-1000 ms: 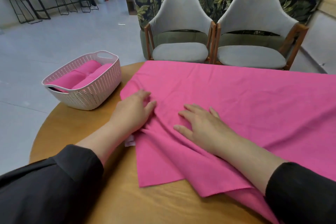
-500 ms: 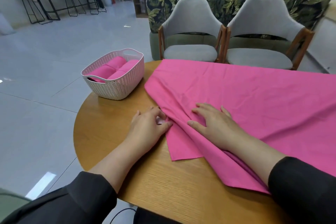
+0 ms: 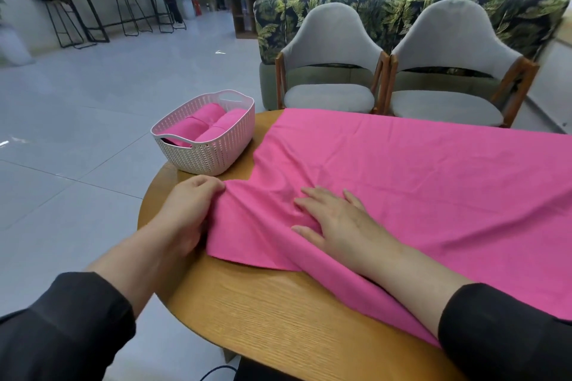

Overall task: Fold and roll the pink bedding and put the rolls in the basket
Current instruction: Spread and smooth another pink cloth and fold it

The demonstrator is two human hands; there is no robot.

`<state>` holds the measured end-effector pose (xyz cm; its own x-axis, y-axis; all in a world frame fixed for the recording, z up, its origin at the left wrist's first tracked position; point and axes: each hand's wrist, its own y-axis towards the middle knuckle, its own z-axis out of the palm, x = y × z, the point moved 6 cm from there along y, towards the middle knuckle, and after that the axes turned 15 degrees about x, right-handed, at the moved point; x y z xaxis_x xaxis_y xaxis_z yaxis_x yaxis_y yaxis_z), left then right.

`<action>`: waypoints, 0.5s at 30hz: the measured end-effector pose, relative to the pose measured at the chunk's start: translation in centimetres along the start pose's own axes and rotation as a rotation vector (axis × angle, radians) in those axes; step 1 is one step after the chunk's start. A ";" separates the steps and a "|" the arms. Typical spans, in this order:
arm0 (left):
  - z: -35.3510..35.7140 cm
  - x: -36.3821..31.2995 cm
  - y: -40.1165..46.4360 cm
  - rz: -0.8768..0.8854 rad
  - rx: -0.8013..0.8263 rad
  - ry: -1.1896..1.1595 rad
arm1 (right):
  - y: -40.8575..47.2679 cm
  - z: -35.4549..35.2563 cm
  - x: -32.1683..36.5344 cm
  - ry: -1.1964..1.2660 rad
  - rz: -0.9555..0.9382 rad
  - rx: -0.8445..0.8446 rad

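A large pink sheet (image 3: pixel 418 182) lies spread over a round wooden table (image 3: pixel 278 312), its near left corner folded and wrinkled. My left hand (image 3: pixel 188 213) grips that corner's left edge with curled fingers. My right hand (image 3: pixel 337 219) presses flat on the fabric just right of it, fingers straight and spread. A white woven plastic basket (image 3: pixel 213 155) stands at the table's far left edge and holds pink rolls (image 3: pixel 207 120) side by side.
Two grey chairs (image 3: pixel 334 71) stand close behind the table, with a leaf-patterned sofa (image 3: pixel 387 9) behind them. Grey tiled floor (image 3: pixel 77 133) opens to the left. A person sits beyond the sofa, and another stands at a high table with stools far left.
My left hand slid left off the fabric's top and took hold of the corner's edge. My right hand stays flat on the sheet. The camera view shifted, so the basket appears further right.
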<state>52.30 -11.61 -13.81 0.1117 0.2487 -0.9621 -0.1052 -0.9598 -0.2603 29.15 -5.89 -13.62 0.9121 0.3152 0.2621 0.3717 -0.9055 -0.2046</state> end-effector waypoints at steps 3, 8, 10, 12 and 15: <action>-0.9 0.1 0.4 -0.035 0.032 0.033 | 0.3 0.5 0.4 -0.056 0.011 0.043; -1.0 0.2 0.2 -0.106 0.279 0.173 | 0.5 0.8 0.3 -0.069 0.038 0.059; -1.6 -0.6 0.2 -0.075 0.262 0.390 | 0.6 0.5 0.4 -0.051 0.035 0.037; -1.8 -1.5 0.4 -0.022 0.237 0.679 | 0.6 0.1 0.7 -0.067 0.013 0.016; -2.1 -2.6 1.0 0.041 0.209 0.988 | 0.6 0.5 1.5 -0.131 -0.041 0.055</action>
<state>54.02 -13.49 -11.40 0.8624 -0.0944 -0.4973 -0.2880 -0.8994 -0.3287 30.81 -5.84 -13.83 0.9093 0.3894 0.1465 0.4149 -0.8752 -0.2490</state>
